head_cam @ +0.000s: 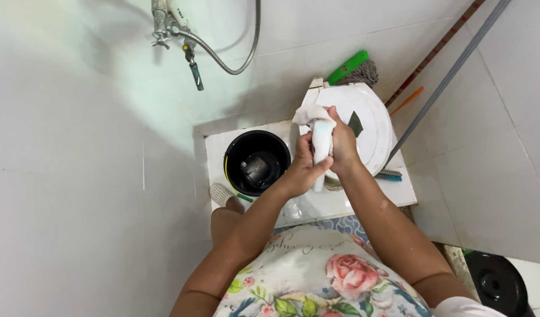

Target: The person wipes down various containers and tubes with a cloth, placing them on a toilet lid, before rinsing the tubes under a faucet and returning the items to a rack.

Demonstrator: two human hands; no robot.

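Note:
My left hand grips a white cylindrical object held upright in front of me. My right hand presses a pale cloth around the top of that white object, fingers wrapped on it. Both hands are together above the white floor, between a black bucket on the left and a white toilet lid on the right. A small metal cup lies inside the bucket.
A tap with a metal hose hangs on the tiled wall above. A green-handled mop and long poles lean at the right. A small brush lies by the toilet. A black round lid sits at lower right.

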